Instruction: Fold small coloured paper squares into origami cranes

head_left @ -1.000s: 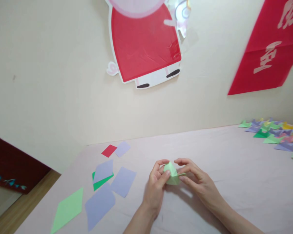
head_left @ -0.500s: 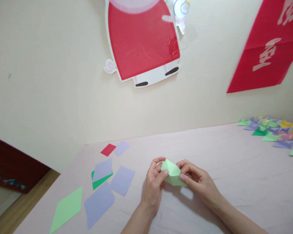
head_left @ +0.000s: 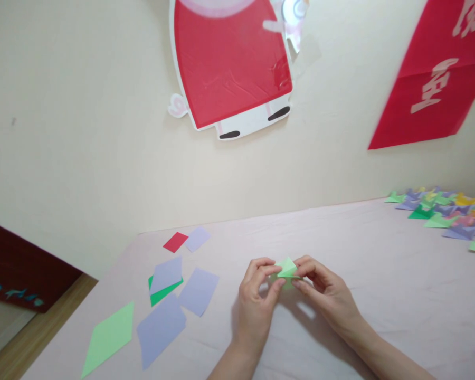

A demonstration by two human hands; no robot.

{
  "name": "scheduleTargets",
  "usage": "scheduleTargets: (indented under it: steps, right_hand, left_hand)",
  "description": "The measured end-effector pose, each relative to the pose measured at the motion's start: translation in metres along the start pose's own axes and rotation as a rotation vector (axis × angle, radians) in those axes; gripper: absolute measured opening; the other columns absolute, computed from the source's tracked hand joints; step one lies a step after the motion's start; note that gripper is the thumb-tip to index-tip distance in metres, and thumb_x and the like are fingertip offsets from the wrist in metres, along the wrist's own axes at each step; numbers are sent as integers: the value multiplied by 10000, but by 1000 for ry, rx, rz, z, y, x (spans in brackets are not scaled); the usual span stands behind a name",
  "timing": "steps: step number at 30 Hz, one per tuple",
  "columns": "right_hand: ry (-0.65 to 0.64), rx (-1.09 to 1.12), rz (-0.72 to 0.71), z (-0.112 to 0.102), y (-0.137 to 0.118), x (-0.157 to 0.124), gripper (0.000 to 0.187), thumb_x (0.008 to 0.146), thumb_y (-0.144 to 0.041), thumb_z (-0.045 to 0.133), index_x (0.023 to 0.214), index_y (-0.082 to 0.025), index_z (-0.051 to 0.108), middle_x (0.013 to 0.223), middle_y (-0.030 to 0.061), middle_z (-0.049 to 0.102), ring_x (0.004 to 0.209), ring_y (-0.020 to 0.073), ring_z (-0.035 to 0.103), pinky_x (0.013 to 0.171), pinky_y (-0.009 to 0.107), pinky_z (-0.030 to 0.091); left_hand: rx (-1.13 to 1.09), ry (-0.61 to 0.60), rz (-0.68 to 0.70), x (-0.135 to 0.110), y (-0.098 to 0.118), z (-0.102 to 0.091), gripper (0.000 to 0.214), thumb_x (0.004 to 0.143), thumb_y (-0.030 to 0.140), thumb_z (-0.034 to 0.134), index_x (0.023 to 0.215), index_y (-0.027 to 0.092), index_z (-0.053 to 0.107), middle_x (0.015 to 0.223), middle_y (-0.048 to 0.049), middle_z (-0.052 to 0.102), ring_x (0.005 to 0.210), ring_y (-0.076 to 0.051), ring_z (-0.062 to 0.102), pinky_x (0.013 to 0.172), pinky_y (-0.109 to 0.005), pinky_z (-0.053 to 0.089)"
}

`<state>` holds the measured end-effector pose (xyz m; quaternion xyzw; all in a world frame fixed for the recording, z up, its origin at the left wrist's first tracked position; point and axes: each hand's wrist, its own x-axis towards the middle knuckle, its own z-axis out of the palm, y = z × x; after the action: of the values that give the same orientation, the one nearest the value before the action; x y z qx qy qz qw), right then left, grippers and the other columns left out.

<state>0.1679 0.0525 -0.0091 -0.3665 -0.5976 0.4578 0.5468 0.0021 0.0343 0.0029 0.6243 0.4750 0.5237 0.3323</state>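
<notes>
A small piece of light green origami paper [head_left: 287, 267], partly folded with a pointed top, is held just above the table between both hands. My left hand [head_left: 258, 295] pinches its left side, thumb below and fingers above. My right hand [head_left: 325, 291] grips the right edge between thumb and fingers. Fingers cover part of the paper's sides and lower folds.
On the left of the pale cloth-covered table [head_left: 221, 343] lie flat paper sheets: light green [head_left: 110, 338], several lavender [head_left: 161, 330], a dark green [head_left: 166, 293] and a red one [head_left: 176, 242]. Many folded paper pieces [head_left: 443, 211] stand at the far right, by the wall.
The green paper has been folded from a wider, opened pocket into a smaller, flatter pointed shape. My left hand has shifted right, nearer my right hand.
</notes>
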Motion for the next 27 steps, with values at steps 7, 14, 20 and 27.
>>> scheduleTargets:
  steps: [7,14,20,27]
  right_hand:
    - [105,-120,27,-3,9,-2,163,777,-283,693,920,-230,634,870,19,610,847,193,572,780,293,478]
    - [67,-214,4,-5,11,-1,195,802,-328,666,981,-251,670,915,27,612,873,213,544,803,337,459]
    - [63,-266,-53,-3,4,4,103,826,-337,667,808,-235,660,878,18,583,852,193,530,784,306,420]
    - [-24,-202,49,-1,6,3,209,875,-386,608,773,-204,624,747,-2,562,684,162,531,633,270,430]
  left_hand:
    - [60,9,37,0,-3,1,60,881,240,654,896,230,712,922,-37,661,907,-198,609,775,-276,464]
    - [124,14,127,0,-4,3,43,875,176,653,877,211,679,875,-22,653,868,-183,594,766,-287,451]
    - [133,9,129,1,-4,2,44,884,178,643,856,204,664,855,-16,644,869,-180,589,783,-290,440]
    - [74,2,60,2,-3,1,62,895,226,634,838,204,650,854,-9,640,872,-177,590,794,-281,426]
